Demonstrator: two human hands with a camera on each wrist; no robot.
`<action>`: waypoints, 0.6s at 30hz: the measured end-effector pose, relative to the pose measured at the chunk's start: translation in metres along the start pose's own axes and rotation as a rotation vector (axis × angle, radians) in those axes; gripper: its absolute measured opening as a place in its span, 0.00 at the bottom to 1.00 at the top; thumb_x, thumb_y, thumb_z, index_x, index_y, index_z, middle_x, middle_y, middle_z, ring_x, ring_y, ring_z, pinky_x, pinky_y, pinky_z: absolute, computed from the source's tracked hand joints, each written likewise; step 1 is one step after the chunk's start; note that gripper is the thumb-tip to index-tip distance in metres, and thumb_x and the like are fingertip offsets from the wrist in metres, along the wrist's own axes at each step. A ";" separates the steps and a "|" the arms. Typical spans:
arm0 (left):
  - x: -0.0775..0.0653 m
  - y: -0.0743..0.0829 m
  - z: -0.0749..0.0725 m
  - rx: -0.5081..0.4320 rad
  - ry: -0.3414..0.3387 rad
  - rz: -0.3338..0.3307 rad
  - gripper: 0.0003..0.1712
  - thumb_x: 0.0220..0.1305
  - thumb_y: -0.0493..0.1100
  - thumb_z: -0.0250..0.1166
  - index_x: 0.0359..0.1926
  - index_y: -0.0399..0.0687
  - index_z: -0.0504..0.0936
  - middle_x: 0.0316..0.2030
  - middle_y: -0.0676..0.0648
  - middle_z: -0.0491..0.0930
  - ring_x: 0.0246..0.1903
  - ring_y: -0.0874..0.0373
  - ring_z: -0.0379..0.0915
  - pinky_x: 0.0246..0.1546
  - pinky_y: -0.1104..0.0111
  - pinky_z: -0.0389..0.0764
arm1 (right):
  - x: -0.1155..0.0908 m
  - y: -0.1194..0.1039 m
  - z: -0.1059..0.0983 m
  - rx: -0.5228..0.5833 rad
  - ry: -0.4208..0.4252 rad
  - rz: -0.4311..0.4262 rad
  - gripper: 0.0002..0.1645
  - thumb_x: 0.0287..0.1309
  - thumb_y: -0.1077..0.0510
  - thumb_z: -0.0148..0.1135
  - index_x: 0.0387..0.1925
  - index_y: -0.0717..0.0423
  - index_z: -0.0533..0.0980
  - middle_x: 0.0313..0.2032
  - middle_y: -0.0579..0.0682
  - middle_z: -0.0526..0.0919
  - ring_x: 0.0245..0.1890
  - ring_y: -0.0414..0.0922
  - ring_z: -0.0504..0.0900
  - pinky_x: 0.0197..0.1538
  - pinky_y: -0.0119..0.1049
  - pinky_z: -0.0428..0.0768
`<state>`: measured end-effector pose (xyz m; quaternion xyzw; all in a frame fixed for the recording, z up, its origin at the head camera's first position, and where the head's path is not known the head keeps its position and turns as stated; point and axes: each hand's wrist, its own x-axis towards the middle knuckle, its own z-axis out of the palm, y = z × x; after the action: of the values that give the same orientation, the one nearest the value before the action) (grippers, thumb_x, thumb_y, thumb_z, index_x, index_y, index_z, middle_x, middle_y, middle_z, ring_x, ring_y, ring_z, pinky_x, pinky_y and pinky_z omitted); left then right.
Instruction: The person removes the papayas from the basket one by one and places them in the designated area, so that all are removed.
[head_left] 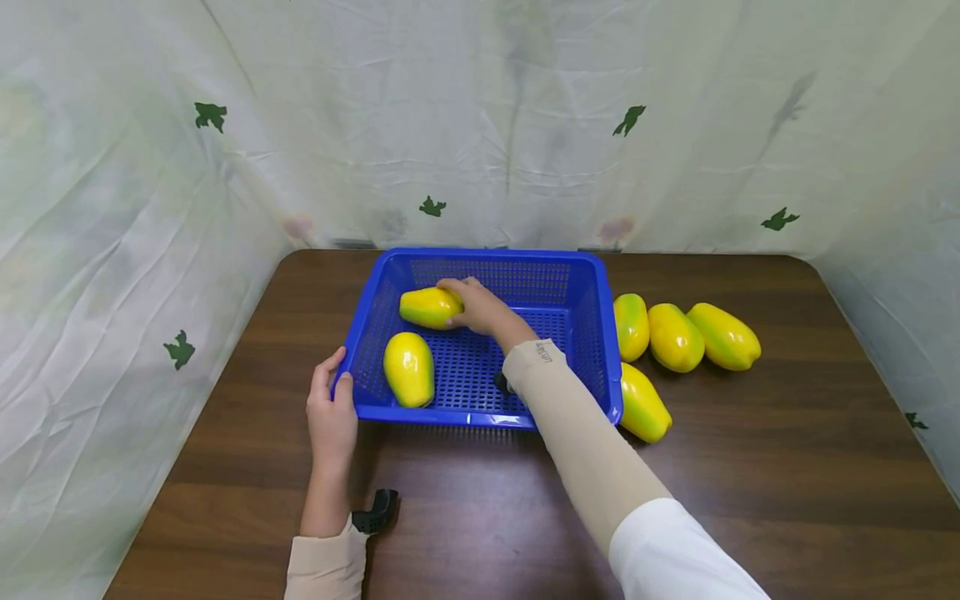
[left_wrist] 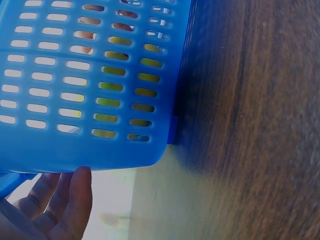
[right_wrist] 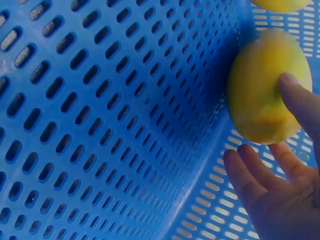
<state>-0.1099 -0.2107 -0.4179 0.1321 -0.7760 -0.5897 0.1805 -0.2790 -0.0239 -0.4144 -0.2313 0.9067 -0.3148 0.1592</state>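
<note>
A blue plastic basket [head_left: 468, 419] with slotted walls stands on the table. My left hand [head_left: 332, 417] holds its left rim near the front corner; in the left wrist view, fingers [left_wrist: 80, 195] meet the rim. Inside, my right hand [head_left: 483, 308] holds the right end of a yellow-green papaya [head_left: 426, 308] near the back left. The right wrist view has the thumb on this papaya [right_wrist: 265, 100] and a finger at its underside, while other fingertips are apart from it. Another papaya [head_left: 408, 371] lies in the basket's front left part.
Several more papayas [head_left: 675, 337] lie on the table just right of the basket, one [head_left: 645, 404] nearer the front beside the wall. The brown wooden table [head_left: 787, 467] extends on both sides. Pale cloth [head_left: 480, 125] with dark green shapes hangs behind it.
</note>
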 end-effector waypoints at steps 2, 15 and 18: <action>0.003 -0.007 0.000 0.000 0.001 0.006 0.21 0.66 0.38 0.45 0.59 0.40 0.67 0.58 0.43 0.66 0.54 0.52 0.64 0.55 0.61 0.64 | 0.000 -0.001 0.001 0.004 0.009 0.012 0.38 0.52 0.57 0.62 0.64 0.45 0.59 0.58 0.54 0.61 0.55 0.47 0.63 0.58 0.42 0.63; 0.009 -0.027 -0.001 0.000 0.014 0.003 0.20 0.67 0.42 0.46 0.58 0.46 0.68 0.57 0.49 0.67 0.53 0.56 0.65 0.54 0.62 0.65 | 0.001 0.001 0.004 -0.026 0.013 0.016 0.36 0.55 0.55 0.59 0.65 0.46 0.58 0.59 0.51 0.66 0.57 0.47 0.63 0.59 0.42 0.61; 0.009 -0.027 -0.001 -0.001 0.014 0.005 0.20 0.67 0.41 0.46 0.58 0.46 0.68 0.57 0.49 0.68 0.53 0.56 0.65 0.54 0.62 0.65 | 0.001 0.002 0.003 -0.029 0.020 -0.007 0.36 0.56 0.55 0.59 0.64 0.47 0.58 0.58 0.51 0.66 0.56 0.47 0.64 0.58 0.41 0.61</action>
<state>-0.1175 -0.2222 -0.4424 0.1340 -0.7748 -0.5886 0.1876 -0.2787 -0.0247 -0.4179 -0.2333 0.9119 -0.3047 0.1455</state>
